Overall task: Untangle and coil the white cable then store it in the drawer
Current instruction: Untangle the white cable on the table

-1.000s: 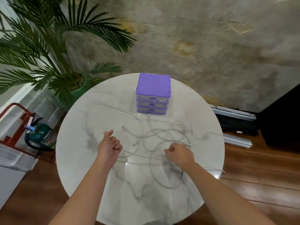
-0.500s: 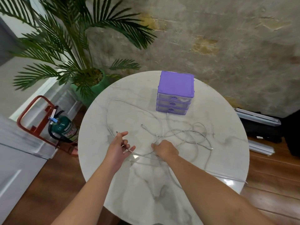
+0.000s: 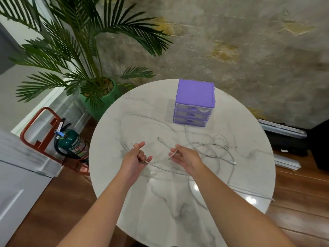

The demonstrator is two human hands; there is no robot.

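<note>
Our left hand (image 3: 136, 155) and right hand (image 3: 185, 155) each pinch the white cable (image 3: 210, 145) — a hard pull could tighten the tangle in front of the drawer unit (image 3: 195, 97).

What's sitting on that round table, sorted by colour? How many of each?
Purple: 1, the drawer unit, with 3 drawers.
White: 1 tangle of white cable; I cannot tell how many separate cables it holds.
Total: 2 things on the marble table.

Both hands (image 3: 158, 158) grip white cable (image 3: 211, 148) (tangled).
</note>
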